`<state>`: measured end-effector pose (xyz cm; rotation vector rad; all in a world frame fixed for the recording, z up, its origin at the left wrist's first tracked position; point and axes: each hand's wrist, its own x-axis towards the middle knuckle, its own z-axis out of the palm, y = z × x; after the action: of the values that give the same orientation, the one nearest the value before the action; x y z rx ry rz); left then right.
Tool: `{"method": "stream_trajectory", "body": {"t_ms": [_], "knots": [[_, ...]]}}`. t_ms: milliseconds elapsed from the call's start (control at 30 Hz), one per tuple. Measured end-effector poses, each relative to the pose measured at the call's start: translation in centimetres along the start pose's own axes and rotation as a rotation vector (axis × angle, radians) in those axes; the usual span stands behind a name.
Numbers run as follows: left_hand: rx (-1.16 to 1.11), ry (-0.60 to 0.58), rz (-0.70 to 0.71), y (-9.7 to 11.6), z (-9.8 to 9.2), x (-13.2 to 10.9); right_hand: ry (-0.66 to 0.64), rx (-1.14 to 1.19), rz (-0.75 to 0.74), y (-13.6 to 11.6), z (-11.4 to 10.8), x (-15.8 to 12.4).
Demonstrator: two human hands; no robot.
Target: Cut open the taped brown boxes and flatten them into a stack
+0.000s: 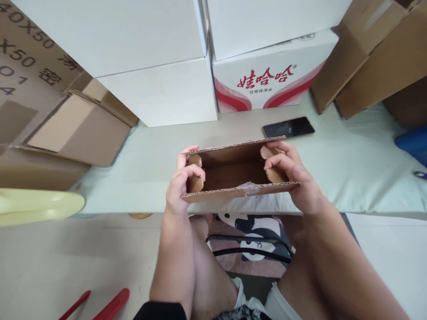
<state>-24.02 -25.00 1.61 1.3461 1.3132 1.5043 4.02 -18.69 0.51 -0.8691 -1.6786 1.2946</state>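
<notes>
Between my hands is a small brown cardboard box (233, 194), its top open and the inside showing bare cardboard. A piece of clear tape clings to the near wall's upper edge. My left hand (182, 189) grips the left end, with fingers curled over the short flaps there. At the right end my right hand (296, 178) is wrapped round the box, fingers bent over the rounded flaps. The box is at the front edge of the cloth-covered table (160, 151). Just behind its right end lies a black smartphone (289, 127).
White cartons (160, 89) and a red-printed white carton (267, 84) stand along the back. Brown cardboard boxes (80, 129) crowd the left, with others (383, 66) at the right. A pale green plastic edge (40, 206) juts in at left. Red pieces (111, 304) show low down.
</notes>
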Motion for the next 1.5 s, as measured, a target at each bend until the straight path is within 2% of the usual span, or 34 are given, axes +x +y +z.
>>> {"method": "stream_trajectory", "body": {"t_ms": [933, 1500], "knots": [[-0.069, -0.018, -0.063, 0.25, 0.39, 0.27, -0.004, 0.020, -0.003, -0.10, 0.08, 0.04], [-0.059, 0.004, -0.037, -0.07, 0.31, 0.30, -0.010, 0.005, -0.003, -0.11, -0.03, -0.01]]}}
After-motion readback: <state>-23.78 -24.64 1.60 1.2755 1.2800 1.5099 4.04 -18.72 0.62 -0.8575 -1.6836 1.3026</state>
